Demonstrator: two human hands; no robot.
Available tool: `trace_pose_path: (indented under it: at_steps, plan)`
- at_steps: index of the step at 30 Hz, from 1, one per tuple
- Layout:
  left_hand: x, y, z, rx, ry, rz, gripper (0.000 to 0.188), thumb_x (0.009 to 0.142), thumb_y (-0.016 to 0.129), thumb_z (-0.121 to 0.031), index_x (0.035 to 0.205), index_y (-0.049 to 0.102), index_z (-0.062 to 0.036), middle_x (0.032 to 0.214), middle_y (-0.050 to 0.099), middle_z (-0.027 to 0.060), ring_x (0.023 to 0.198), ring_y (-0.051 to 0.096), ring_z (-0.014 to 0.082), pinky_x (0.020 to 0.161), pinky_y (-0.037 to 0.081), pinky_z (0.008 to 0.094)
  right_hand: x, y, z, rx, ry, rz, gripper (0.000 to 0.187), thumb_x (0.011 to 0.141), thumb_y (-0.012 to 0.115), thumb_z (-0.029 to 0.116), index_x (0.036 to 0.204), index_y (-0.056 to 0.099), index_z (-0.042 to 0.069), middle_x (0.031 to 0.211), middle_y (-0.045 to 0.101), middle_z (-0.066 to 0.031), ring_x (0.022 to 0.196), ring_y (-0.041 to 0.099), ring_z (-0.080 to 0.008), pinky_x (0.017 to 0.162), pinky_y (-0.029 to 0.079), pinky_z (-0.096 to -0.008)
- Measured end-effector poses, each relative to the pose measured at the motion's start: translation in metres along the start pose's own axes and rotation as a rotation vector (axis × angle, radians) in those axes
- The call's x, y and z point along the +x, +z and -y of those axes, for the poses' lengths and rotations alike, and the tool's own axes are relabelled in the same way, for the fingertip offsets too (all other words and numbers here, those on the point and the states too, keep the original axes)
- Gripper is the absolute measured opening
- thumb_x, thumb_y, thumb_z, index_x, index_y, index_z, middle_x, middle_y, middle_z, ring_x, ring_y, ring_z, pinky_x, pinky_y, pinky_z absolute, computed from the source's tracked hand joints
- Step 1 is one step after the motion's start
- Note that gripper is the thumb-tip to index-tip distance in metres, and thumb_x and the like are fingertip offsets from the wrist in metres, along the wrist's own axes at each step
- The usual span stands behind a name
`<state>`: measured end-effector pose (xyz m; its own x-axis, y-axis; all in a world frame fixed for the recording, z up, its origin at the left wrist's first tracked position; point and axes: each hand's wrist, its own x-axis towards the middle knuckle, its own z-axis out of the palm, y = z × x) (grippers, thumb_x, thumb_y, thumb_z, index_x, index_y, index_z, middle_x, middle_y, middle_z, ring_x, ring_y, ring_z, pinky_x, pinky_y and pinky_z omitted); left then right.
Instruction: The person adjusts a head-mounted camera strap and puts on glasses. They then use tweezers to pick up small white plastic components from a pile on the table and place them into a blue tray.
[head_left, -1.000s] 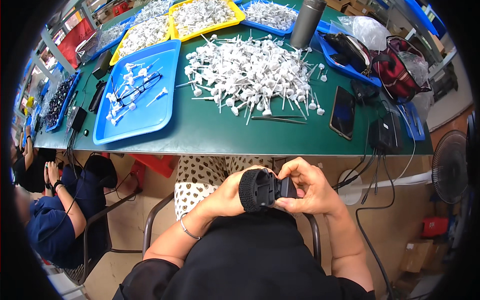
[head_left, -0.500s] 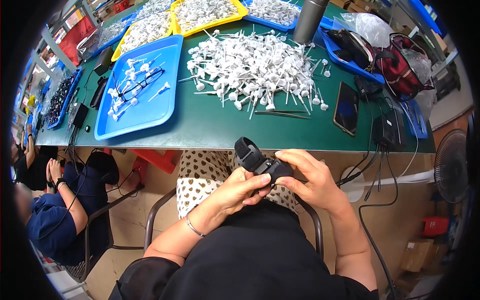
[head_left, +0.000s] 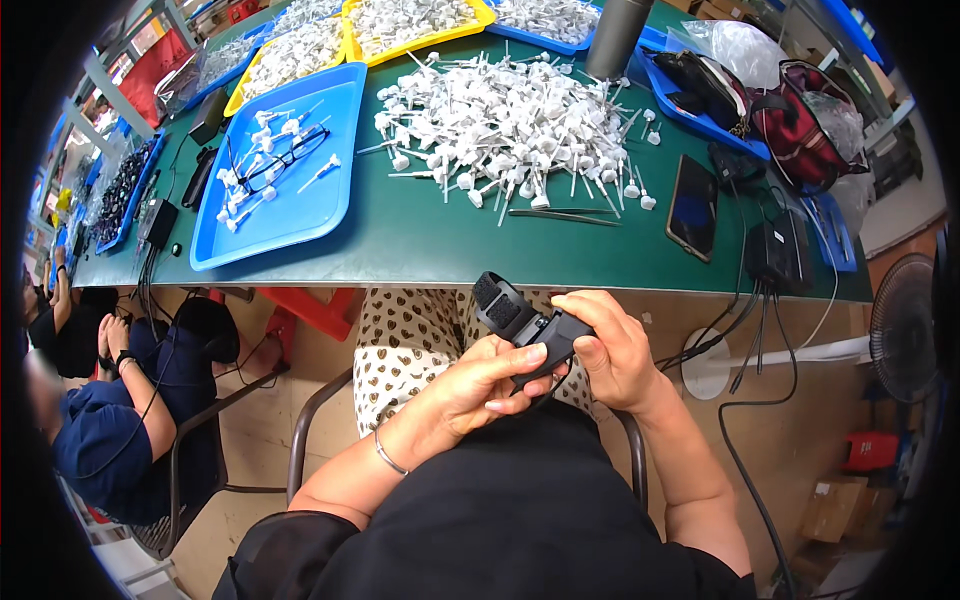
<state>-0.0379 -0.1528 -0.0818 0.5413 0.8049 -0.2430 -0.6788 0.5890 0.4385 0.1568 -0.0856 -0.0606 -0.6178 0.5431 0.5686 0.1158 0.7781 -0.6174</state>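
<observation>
Over my lap, just below the table's front edge, I hold a small black device [head_left: 550, 347] with a fabric strap loop [head_left: 499, 304] standing up at its left end. My left hand [head_left: 478, 388] is closed around its lower left part, with the thumb lying along its front. At the other end, my right hand [head_left: 622, 352] grips the device, its fingers on the top edge and its thumb bent at the side. A dark cable seems to run from under the device. The palm side of both hands is hidden.
On the green table [head_left: 420, 250] lie a heap of white plastic stemmed parts [head_left: 520, 130], tweezers [head_left: 565, 215] and a phone [head_left: 692, 210]. A blue tray [head_left: 300, 220] holds more parts and eyeglasses [head_left: 268, 172]. Cables hang near the black boxes [head_left: 778, 255]. A co-worker [head_left: 120, 430] sits at left.
The device has shifted slightly right and turned a little between my hands. My right thumb has pulled back from its front face and bent beside it.
</observation>
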Motion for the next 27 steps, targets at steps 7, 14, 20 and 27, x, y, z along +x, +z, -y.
trace_pose_path:
  at_steps: [7,14,20,27]
  plan:
    - [-0.004,0.013,-0.006,0.233,0.115,-0.108,0.032,0.093,0.069,-0.02,0.109,0.059,0.0046,0.083,0.06,0.0068,0.059,0.048,0.0046,0.038,0.031,0.0152,0.001,-0.005,0.009,0.308,0.239,0.032,0.041,0.099,0.059,0.027,0.125,0.058,-0.004,0.118,0.057,-0.0176,0.108,0.058,-0.0266,0.095,0.046,-0.0346]
    - [-0.007,0.003,0.0,0.175,0.127,-0.044,0.032,0.091,0.07,-0.017,0.111,0.057,0.004,0.08,0.06,0.0064,0.058,0.048,0.0042,0.038,0.029,0.0152,0.0,-0.005,0.012,0.419,0.219,0.05,0.041,0.096,0.064,0.023,0.126,0.058,-0.004,0.119,0.055,-0.0135,0.108,0.055,-0.023,0.094,0.045,-0.0331]
    - [-0.006,-0.003,-0.002,0.157,0.108,0.005,0.032,0.09,0.071,-0.015,0.111,0.057,0.0048,0.093,0.063,0.0113,0.063,0.051,0.0057,0.037,0.031,0.0148,-0.006,0.001,0.007,0.594,0.307,0.046,0.039,0.097,0.063,0.021,0.127,0.058,-0.004,0.119,0.052,-0.0124,0.108,0.054,-0.0212,0.093,0.046,-0.0328]
    - [-0.004,-0.012,-0.001,0.109,0.023,-0.01,0.031,0.092,0.07,-0.017,0.111,0.057,0.0045,0.093,0.064,0.0115,0.064,0.053,0.0071,0.037,0.032,0.0148,-0.009,0.003,0.001,0.516,0.313,0.106,0.043,0.095,0.065,0.023,0.13,0.056,-0.002,0.116,0.053,-0.0119,0.102,0.056,-0.02,0.087,0.048,-0.0319]
